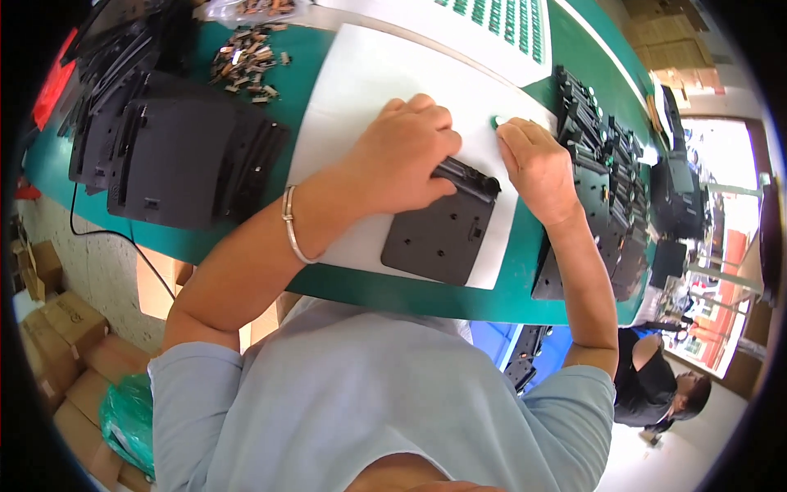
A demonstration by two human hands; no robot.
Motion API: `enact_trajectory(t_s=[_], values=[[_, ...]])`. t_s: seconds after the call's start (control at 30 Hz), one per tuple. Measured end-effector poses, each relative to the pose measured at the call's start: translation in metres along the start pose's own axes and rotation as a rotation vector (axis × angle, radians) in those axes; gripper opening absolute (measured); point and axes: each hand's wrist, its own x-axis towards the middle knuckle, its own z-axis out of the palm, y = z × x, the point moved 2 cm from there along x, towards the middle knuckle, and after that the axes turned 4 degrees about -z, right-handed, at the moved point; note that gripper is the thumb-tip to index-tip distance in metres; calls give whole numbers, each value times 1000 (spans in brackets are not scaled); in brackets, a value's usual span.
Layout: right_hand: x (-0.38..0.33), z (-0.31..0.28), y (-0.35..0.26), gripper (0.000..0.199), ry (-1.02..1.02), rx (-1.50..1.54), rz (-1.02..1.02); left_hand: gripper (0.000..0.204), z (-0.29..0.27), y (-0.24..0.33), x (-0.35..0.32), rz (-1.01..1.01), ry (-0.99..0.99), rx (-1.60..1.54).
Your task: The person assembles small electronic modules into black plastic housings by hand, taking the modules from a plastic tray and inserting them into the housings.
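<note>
A flat black plastic panel (438, 238) with a raised, rolled end lies on a white sheet (344, 90) in front of me. My left hand (402, 156) is closed over that raised end, thumb on the near side and fingers curled on the far side. The fingers hide part of it. Beyond the panel's right corner, my right hand (537, 168) pinches a small round green piece (497, 121) between thumb and fingertips. The piece is held apart from the panel, near the sheet's right edge.
Stacked black panels (172, 156) stand at left, with a pile of small metal parts (246, 61) behind them. A white board with rows of green pieces (500, 25) is at the back. More black assemblies (607, 156) crowd the right side. Another person (656, 377) is at far right.
</note>
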Motion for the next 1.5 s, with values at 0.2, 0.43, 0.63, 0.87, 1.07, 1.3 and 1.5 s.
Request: enact_trajectory(t_s=[0.2, 0.43, 0.63, 0.87, 1.07, 1.3, 1.5], values=[[-25, -6, 23, 24, -74, 389, 571, 31, -3, 2, 0, 17, 8, 2], [-6, 13, 22, 26, -120, 435, 605, 29, -3, -2, 0, 24, 63, 2], [-4, 10, 28, 26, -170, 509, 551, 30, -4, 0, 0, 15, 48, -20], [-11, 8, 23, 20, -34, 437, 431, 27, -1, -1, 0, 22, 73, -16], [-35, -24, -4, 18, -98, 554, 501, 26, -1, -1, -1, 21, 69, 7], [-37, -24, -25, 18, -24, 719, 493, 29, -1, 0, 0, 46, 73, 26], [-37, -16, -21, 17, -46, 746, 475, 29, -1, 1, 0, 69, 80, 34]])
